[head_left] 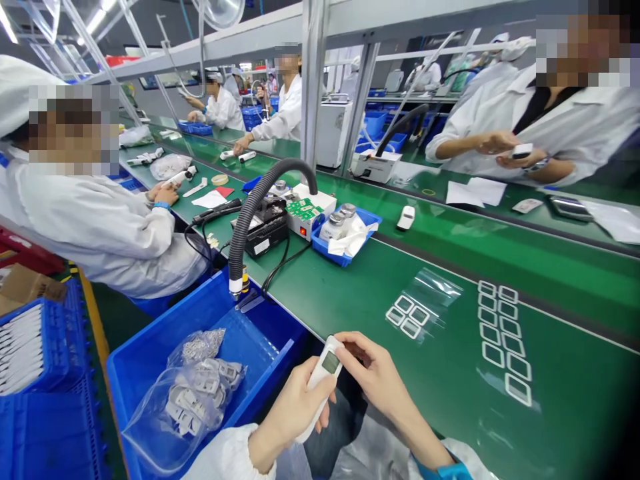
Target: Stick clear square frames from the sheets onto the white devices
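Over my lap I hold a white handheld device (316, 383) with a small grey display, possibly a thermometer. My left hand (295, 400) is wrapped round its body, the thumb lying below the display. At the upper end, my right hand (375, 373) has its thumb and bent fingers against the casing beside the screen. To the right, on the green bench (370, 293), lie several white rectangular frames (503, 333) in two columns. A smaller group of frames (409, 317) rests by a transparent film (437, 287).
Left of me, a blue bin (270, 320) contains bags of white parts (197, 393). A black flexible hose (245, 220) arches over a blue tray (345, 250) with metal-topped jars. Beyond, another white device (406, 217) sits on the green belt. Co-workers sit left and opposite.
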Demonstrator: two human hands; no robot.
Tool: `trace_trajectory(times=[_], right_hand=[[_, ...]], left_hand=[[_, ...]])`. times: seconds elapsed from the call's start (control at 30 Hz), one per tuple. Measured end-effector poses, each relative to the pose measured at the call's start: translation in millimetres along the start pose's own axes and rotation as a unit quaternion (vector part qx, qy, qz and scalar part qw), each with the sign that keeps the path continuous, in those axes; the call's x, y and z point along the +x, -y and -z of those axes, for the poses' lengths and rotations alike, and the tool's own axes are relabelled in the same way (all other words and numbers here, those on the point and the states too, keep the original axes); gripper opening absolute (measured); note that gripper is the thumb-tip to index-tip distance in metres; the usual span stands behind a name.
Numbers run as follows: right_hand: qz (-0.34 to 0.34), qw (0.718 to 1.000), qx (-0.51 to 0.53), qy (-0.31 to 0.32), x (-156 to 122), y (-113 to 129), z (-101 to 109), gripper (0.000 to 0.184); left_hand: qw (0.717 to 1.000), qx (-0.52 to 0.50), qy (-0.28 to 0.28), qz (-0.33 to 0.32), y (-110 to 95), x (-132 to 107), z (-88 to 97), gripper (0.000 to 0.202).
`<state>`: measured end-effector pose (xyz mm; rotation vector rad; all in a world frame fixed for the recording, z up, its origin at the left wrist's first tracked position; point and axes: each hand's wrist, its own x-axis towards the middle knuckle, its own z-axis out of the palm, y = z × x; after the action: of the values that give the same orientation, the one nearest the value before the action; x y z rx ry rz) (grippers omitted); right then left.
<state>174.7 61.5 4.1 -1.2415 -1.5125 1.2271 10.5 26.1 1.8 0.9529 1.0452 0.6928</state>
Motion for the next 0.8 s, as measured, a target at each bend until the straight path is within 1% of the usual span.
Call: trace_trajectory(times=[0.1, 0.2, 0.3, 0.37, 0.43, 0.47, 0.5, 0.53, 0.57, 0.6, 0.63, 0.67, 0.7, 0.73, 0.77, 0.8], right_hand=[[0.008, 0.998, -0.064, -0.004, -11, 3, 14, 0.023], [0.031, 0.988, -0.151, 0.029, -30, 8, 36, 0.025], [0.058, 0.963, -0.254, 0.073, -51, 17, 62, 0.034], [0.072, 0.941, -0.322, 0.075, -63, 25, 78, 0.038], [0.084, 0.925, -0.366, 0.062, -70, 32, 96, 0.032], [0.088, 0.921, -0.376, 0.052, -71, 34, 105, 0.028], [0.088, 0.92, -0.38, 0.037, -71, 35, 116, 0.025], [0.082, 0.921, -0.38, 0.015, -69, 33, 129, 0.023], [0.072, 0.924, -0.375, -0.015, -65, 28, 144, 0.021], [0.057, 0.928, -0.364, -0.056, -59, 20, 162, 0.021], [0.037, 0.93, -0.35, -0.105, -52, 10, 182, 0.024], [0.012, 0.929, -0.332, -0.163, -44, -1, 204, 0.028], [-0.019, 0.923, -0.307, -0.23, -35, -14, 228, 0.034], [-0.064, 0.91, -0.284, -0.295, -26, -26, 253, 0.038], [-0.121, 0.888, -0.256, -0.362, -16, -37, 279, 0.037], [-0.174, 0.863, -0.241, -0.408, -8, -46, 303, 0.038]], left_hand=[[0.998, 0.044, 0.044, 0.024, -1, 8, 0.5, 0.037], [0.986, 0.085, 0.134, 0.056, -13, 18, 0.8, 0.032], [0.958, 0.141, 0.235, 0.083, -35, 29, -6.5, 0.027], [0.935, 0.177, 0.294, 0.092, -52, 39, -16.8, 0.026], [0.912, 0.209, 0.345, 0.078, -67, 57, -29.0, 0.029], [0.905, 0.225, 0.356, 0.049, -74, 70, -35.1, 0.031], [0.905, 0.235, 0.354, 0.013, -80, 87, -40.8, 0.035], [0.912, 0.236, 0.335, -0.029, -85, 106, -46.1, 0.04], [0.923, 0.229, 0.302, -0.073, -88, 127, -51.2, 0.045], [0.941, 0.202, 0.255, -0.094, -91, 150, -56.3, 0.052], [0.953, 0.191, 0.206, -0.112, -92, 172, -61.6, 0.053], [0.957, 0.201, 0.161, -0.137, -92, 193, -67.4, 0.049], [0.958, 0.208, 0.13, -0.15, -91, 212, -73.8, 0.046], [0.955, 0.219, 0.109, -0.165, -89, 228, -80.8, 0.042], [0.952, 0.23, 0.098, -0.178, -86, 240, -88.1, 0.037], [0.948, 0.237, 0.098, -0.187, -84, 249, -95.4, 0.031]])
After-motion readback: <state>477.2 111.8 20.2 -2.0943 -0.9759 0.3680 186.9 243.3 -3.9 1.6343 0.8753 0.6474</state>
